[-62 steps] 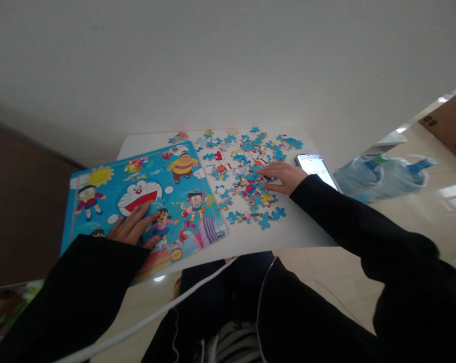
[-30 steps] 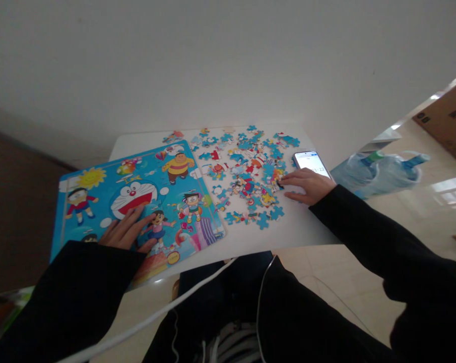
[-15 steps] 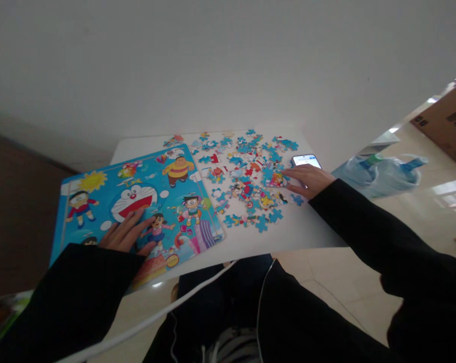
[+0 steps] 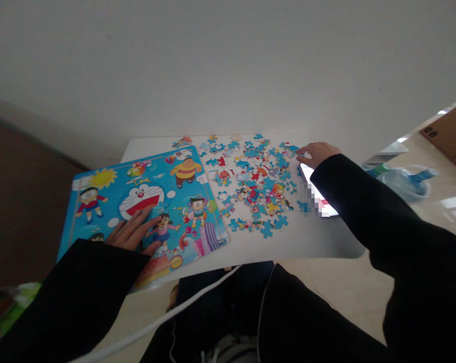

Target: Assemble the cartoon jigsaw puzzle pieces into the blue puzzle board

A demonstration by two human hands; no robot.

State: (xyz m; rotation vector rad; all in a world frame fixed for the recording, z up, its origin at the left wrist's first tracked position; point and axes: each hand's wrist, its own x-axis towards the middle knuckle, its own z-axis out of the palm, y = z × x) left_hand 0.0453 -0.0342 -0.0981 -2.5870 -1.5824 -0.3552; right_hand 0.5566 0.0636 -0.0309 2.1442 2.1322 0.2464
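Note:
My left hand [image 4: 131,232] lies flat with fingers apart on a blue cartoon puzzle board [image 4: 110,189], left of the tabletop's middle. The board shows a large white-faced cartoon cat, several cartoon figures and a sun. My right hand [image 4: 319,153] is at the back right of the loose pieces, its fingers bent and slightly apart. Its fingertips are at the edge of a blue jigsaw piece [image 4: 291,149]; I see no piece lifted. Many loose jigsaw pieces [image 4: 252,191] spread right of the board. Below my right hand lies a phone [image 4: 311,184] with a lit screen, partly under my sleeve.
The white table [image 4: 284,249] stands against a pale wall [image 4: 228,65]. A white cable [image 4: 182,305] crosses in front of my lap. Clear plastic water bottles [image 4: 405,181] and a cardboard box [image 4: 449,136] are on the floor at right.
My right hand has moved up and to the right, off the colourful piece, to the back right of the pieces. More of the phone shows. My left hand rests as before; the view has shifted slightly.

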